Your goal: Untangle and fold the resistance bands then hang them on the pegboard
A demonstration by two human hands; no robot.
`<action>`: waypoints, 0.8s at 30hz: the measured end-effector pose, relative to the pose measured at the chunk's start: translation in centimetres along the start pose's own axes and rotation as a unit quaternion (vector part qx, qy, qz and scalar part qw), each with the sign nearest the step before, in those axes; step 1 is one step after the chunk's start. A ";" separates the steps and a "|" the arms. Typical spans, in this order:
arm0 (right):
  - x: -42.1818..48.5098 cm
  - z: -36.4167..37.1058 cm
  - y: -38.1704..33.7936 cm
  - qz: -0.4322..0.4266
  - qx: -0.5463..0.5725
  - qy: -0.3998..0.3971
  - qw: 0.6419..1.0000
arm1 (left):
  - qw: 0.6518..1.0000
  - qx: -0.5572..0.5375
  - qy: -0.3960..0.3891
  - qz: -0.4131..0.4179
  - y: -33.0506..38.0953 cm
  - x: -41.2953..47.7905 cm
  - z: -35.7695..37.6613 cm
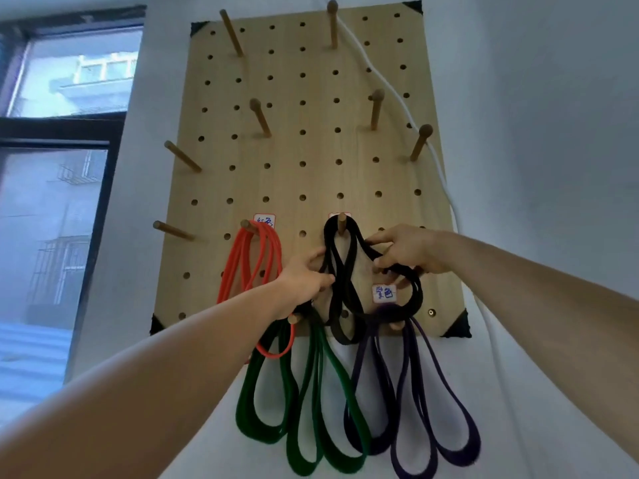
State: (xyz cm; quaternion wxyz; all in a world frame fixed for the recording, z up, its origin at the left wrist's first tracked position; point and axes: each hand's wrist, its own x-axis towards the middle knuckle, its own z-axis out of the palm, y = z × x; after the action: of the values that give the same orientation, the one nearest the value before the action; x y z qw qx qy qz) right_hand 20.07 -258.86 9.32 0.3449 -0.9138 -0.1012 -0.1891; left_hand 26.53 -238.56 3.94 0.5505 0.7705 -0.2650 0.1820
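White wall carries a pale wooden pegboard point(301, 133) drilled with round holes, with a window point(52, 167) to its left. The black band point(328, 236), flat matte rubber in folded loops, hangs over a dowel peg point(342, 223). The left hand point(304, 278) curls round the strands lower left of that peg; the right hand point(404, 250) pinches those lower right. I judge the band light, limp and stretchy, best held just under the peg. An orange band point(262, 236) hangs left of the peg, and a green band point(249, 430) and purple band point(472, 440) below.
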 end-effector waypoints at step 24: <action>0.1 6.6 2.4 -0.054 -0.007 0.068 0.996 | 0.975 0.192 -0.101 0.054 -5.2 -6.4 -3.0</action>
State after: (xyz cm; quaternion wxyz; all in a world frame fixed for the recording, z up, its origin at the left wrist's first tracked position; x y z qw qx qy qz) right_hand 22.70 -256.17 3.36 0.3340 -0.8942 -0.1256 -0.2703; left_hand 24.60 -233.12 -2.66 0.3522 0.8608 -0.3201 0.1804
